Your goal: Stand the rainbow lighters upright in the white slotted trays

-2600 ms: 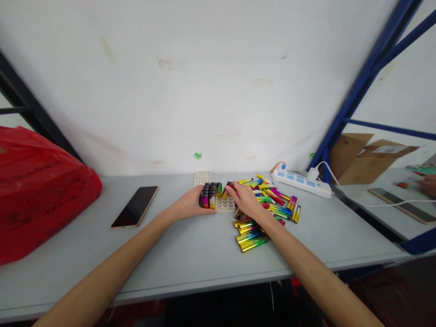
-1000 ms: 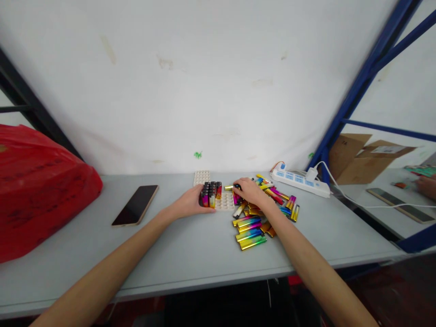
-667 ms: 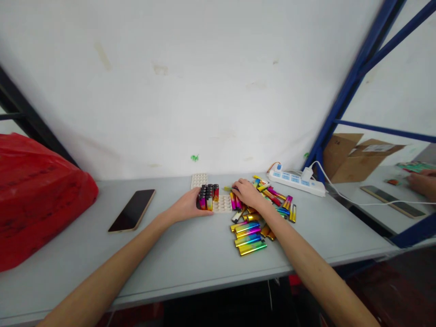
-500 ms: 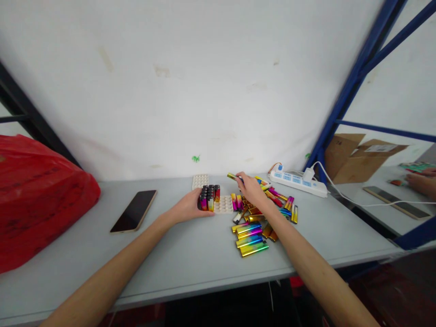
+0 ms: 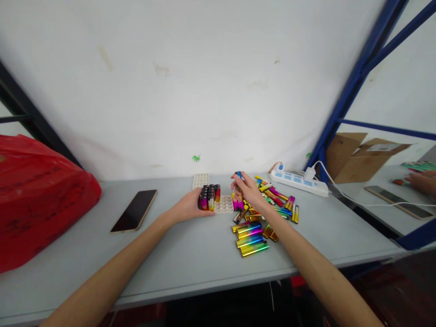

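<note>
My left hand (image 5: 188, 205) curls round the left end of a white tray with holes (image 5: 224, 204), its thumb along the front edge. Several shiny lighters with black tops (image 5: 210, 193) stand upright in that end, close against my fingers; the tray's right part shows open holes. Above the tray's right end, my right hand (image 5: 250, 190) pinches one lighter (image 5: 239, 175), roughly upright, with a blue end up. My fingers hide much of it. Beneath and beside this hand lies a loose pile of colourful metallic lighters (image 5: 277, 196), with a row of them (image 5: 252, 240) in front.
Another white tray (image 5: 200, 180) lies behind, near the wall. A phone (image 5: 134, 211) and a red plastic bag (image 5: 41, 204) are on the left. At the back right stand a power strip (image 5: 299, 180) with a white cable, a blue frame (image 5: 344, 100) and a cardboard box (image 5: 361, 156).
The lighter in my right hand has turned from lying sideways, pointing left, to roughly upright. My left hand has stayed in place at the tray.
</note>
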{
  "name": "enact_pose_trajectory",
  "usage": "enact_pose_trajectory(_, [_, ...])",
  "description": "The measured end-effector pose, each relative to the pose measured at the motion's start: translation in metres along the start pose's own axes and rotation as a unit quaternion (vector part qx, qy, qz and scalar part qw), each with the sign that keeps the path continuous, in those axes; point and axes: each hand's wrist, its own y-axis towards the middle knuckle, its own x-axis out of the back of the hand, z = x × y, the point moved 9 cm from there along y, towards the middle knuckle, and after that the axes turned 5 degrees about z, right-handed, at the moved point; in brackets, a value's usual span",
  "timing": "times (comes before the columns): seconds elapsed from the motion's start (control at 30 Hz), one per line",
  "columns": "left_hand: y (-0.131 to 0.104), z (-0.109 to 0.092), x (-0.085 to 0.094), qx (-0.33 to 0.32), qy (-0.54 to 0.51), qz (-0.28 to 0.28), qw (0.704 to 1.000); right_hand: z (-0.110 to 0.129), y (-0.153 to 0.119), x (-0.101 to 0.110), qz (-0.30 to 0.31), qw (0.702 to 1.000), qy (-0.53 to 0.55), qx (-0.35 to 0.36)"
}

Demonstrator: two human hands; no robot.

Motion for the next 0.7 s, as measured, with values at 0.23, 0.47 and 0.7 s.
enact_pose_trajectory(0.23, [0.0,0.003,-0.004,-0.002,0.019,0.012,1.0,0.003,-0.009,-0.018,-0.01,0.983,-0.176,0.053])
enact_pose_trajectory(0.47, [0.001,0.002,-0.003,-0.014,-0.001,0.009,1.0,0.014,-0.015,-0.022,-0.038,0.949,-0.304,0.075])
enact_pose_trajectory(0.7, [0.001,0.001,-0.001,-0.017,-0.02,-0.004,1.0,0.014,-0.016,-0.015,-0.086,0.925,-0.365,0.064])
